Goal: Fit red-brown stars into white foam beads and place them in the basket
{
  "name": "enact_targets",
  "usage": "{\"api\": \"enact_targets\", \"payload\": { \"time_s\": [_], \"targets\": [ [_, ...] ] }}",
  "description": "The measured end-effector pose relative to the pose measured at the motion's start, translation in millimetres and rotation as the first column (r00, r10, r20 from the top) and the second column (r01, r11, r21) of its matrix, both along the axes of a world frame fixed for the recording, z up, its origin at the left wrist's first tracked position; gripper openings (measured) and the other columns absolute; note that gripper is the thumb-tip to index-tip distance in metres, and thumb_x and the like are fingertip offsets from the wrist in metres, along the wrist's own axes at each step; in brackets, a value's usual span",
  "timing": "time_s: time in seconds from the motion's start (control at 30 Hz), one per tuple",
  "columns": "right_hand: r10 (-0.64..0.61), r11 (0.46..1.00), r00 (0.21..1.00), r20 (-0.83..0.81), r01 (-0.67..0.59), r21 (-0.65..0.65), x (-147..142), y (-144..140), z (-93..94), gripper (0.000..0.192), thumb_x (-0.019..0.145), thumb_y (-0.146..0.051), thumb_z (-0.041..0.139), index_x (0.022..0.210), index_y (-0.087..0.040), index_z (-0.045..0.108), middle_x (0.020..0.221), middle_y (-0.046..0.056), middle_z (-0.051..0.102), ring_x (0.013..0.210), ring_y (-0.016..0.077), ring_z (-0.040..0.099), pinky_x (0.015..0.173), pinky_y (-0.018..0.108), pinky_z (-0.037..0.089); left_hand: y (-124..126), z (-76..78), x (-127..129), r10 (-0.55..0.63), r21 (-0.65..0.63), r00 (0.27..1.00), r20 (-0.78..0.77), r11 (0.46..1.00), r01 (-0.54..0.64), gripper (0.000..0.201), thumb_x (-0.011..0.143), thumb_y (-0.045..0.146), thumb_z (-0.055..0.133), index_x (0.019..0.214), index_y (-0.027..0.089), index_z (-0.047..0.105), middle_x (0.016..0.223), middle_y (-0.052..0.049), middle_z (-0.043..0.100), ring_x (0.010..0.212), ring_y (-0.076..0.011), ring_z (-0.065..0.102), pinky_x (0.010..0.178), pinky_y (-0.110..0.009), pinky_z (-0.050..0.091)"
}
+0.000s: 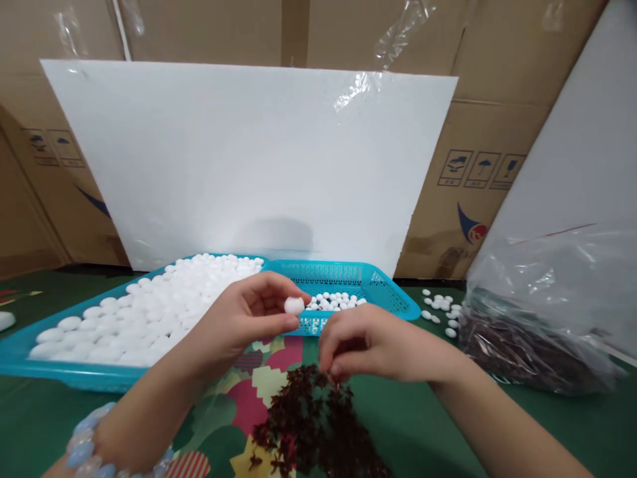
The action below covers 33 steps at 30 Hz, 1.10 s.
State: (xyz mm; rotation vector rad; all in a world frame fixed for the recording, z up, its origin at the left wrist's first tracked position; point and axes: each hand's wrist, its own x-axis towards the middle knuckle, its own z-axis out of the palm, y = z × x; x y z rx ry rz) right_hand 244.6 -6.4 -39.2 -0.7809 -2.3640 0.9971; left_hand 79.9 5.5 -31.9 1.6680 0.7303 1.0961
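Observation:
My left hand [259,305] is closed, pinching a small white ball [294,305] between thumb and fingertips above the table. My right hand [361,342] is also closed, thumb and forefinger pressed together at the upper edge of a loose pile of small dark red-brown pieces [318,418]. Whether a piece sits between those fingertips is too small to make out. Behind my left wrist, a large blue tray [89,380] is heaped with similar white balls. A smaller blue basket [393,299] behind both hands holds more white balls.
A clear plastic bag [537,345] of dark brown pieces lies at the right, with several loose white balls [440,303] beside it. A white board [269,159] leans against cardboard boxes [497,133] at the back. The green table cover [418,425] has a colourful pattern.

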Motion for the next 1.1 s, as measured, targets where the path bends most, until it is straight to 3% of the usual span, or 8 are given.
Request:
{"api": "enact_targets", "payload": {
  "time_s": [0.1,0.2,0.3,0.5,0.6,0.87,1.0,1.1],
  "targets": [
    [-0.001,1.0,0.985,-0.17,0.005,0.018,3.3,-1.0,1.8,0.01,0.063,-0.005,0.047,0.059,-0.013,0.053,0.061,-0.001,0.048,0.055,0.0057,0.047,0.052,0.017,0.04,-0.8,0.2,1.1,-0.003,0.016,0.999,-0.037,1.0,0.003,0.011,0.052,0.013,0.059,0.059,0.021,0.055,0.059,0.003,0.053,0.051,-0.0071,0.044,0.042,-0.014,0.036],
    [-0.09,0.996,0.979,-0.182,0.091,-0.002,3.3,-0.5,0.8,0.009,0.063,-0.006,0.046,0.06,-0.013,0.05,0.06,-0.001,0.047,0.056,0.0074,0.047,0.051,0.019,0.04,-0.9,-0.6,-0.2,0.004,0.025,0.998,-0.061,1.0,-0.002,0.009,0.054,0.017,0.058,0.061,0.021,0.055,0.051,0.004,0.048,0.047,-0.0071,0.043,0.04,-0.014,0.034],
    [-0.165,0.986,0.977,-0.132,0.163,-0.028,1.0,0.7,-1.6,0.013,0.062,-0.004,0.041,0.062,-0.014,0.048,0.055,-0.002,0.047,0.051,0.0076,0.048,0.049,0.02,0.039,-0.9,-1.4,-1.6,0.024,0.041,0.998,-0.061,0.999,-0.022,0.006,0.057,0.018,0.056,0.062,0.021,0.055,0.056,0.004,0.05,0.047,-0.0059,0.043,0.042,-0.014,0.035],
    [-0.13,0.969,0.986,0.103,0.105,0.222,-4.2,0.8,-5.5,0.026,0.058,0.003,0.038,0.062,-0.015,0.057,0.066,0.001,0.051,0.062,0.0086,0.048,0.057,0.019,0.039,-0.1,-2.9,0.8,-0.012,0.001,0.999,-0.03,1.0,0.012,0.004,0.062,0.018,0.053,0.066,0.019,0.054,0.061,0.003,0.051,0.053,-0.0067,0.048,0.048,-0.015,0.039],
    [-0.122,0.968,0.98,0.156,0.083,0.236,-6.0,0.0,-8.3,0.022,0.059,0.0,0.042,0.065,-0.014,0.058,0.071,0.002,0.052,0.062,0.0083,0.048,0.056,0.018,0.039,0.8,-5.2,2.5,-0.044,0.001,0.999,0.005,0.999,0.044,0.007,0.063,0.015,0.052,0.068,0.02,0.053,0.066,0.003,0.05,0.055,-0.006,0.048,0.048,-0.014,0.039],
    [-0.183,0.962,0.944,0.274,0.115,0.246,-9.5,1.5,-14.3,0.013,0.059,-0.005,0.049,0.063,-0.014,0.057,0.058,-0.001,0.054,0.05,0.0066,0.046,0.044,0.016,0.035,2.4,-9.2,3.3,-0.074,-0.003,0.997,0.004,0.997,0.074,0.011,0.066,0.014,0.048,0.075,0.019,0.048,0.069,0.003,0.049,0.056,-0.0064,0.049,0.05,-0.016,0.04],
    [-0.154,0.97,0.97,0.186,0.112,0.216,-5.8,-2.0,-5.6,0.015,0.064,-0.003,0.047,0.065,-0.014,0.058,0.074,0.002,0.054,0.066,0.0098,0.05,0.059,0.021,0.04,2.7,-8.6,3.1,-0.095,-0.019,0.995,-0.022,0.995,0.094,0.016,0.064,0.015,0.052,0.078,0.02,0.047,0.068,0.003,0.051,0.056,-0.0069,0.049,0.048,-0.016,0.04],
    [-0.179,0.979,0.983,-0.05,0.183,0.086,-2.0,-5.5,0.6,0.021,0.066,-0.002,0.042,0.067,-0.015,0.058,0.078,0.001,0.049,0.064,0.0073,0.051,0.057,0.019,0.044,3.1,-7.4,3.8,-0.081,0.003,0.996,-0.022,0.997,0.081,0.012,0.064,0.016,0.052,0.075,0.021,0.049,0.068,0.003,0.053,0.061,-0.0073,0.049,0.05,-0.014,0.04]
  ]
}}
